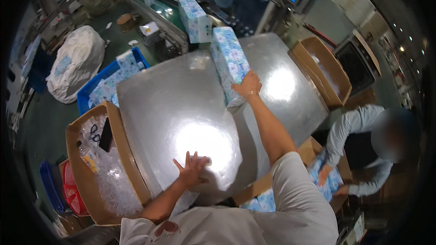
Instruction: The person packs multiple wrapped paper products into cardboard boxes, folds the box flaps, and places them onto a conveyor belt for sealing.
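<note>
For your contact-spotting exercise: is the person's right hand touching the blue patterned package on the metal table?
Touching. The head view shows the right hand lying on the blue patterned package's near end, no gap.

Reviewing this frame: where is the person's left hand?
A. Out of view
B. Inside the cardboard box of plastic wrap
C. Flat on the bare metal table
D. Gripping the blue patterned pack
C: the left hand lies spread on the metal table, while the right hand rests on the blue patterned pack.

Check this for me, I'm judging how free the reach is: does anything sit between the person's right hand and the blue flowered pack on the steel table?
Nothing visible: the right hand already rests on the pack.
</note>
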`<state>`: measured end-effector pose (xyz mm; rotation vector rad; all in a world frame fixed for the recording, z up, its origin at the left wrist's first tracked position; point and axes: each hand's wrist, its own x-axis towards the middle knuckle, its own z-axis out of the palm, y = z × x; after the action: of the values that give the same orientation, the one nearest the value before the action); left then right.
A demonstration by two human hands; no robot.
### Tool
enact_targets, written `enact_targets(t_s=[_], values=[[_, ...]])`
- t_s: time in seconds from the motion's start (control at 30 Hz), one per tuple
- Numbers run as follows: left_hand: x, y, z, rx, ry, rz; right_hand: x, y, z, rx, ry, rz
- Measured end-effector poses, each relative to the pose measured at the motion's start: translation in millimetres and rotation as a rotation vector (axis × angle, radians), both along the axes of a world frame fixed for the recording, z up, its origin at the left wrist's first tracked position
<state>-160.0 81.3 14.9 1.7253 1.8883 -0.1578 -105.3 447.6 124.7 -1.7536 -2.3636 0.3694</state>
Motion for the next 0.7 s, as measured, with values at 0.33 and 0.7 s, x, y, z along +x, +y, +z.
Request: enact_targets(t_s=[0.33,0.7], values=[[-21,42,77,0.542,-0.943,0.664,271,-297,-3,0.328,0.421,0.223],[353,64,116,0.547,-0.525,-0.515,499,-489,17,0.038,-0.358,-0.483]])
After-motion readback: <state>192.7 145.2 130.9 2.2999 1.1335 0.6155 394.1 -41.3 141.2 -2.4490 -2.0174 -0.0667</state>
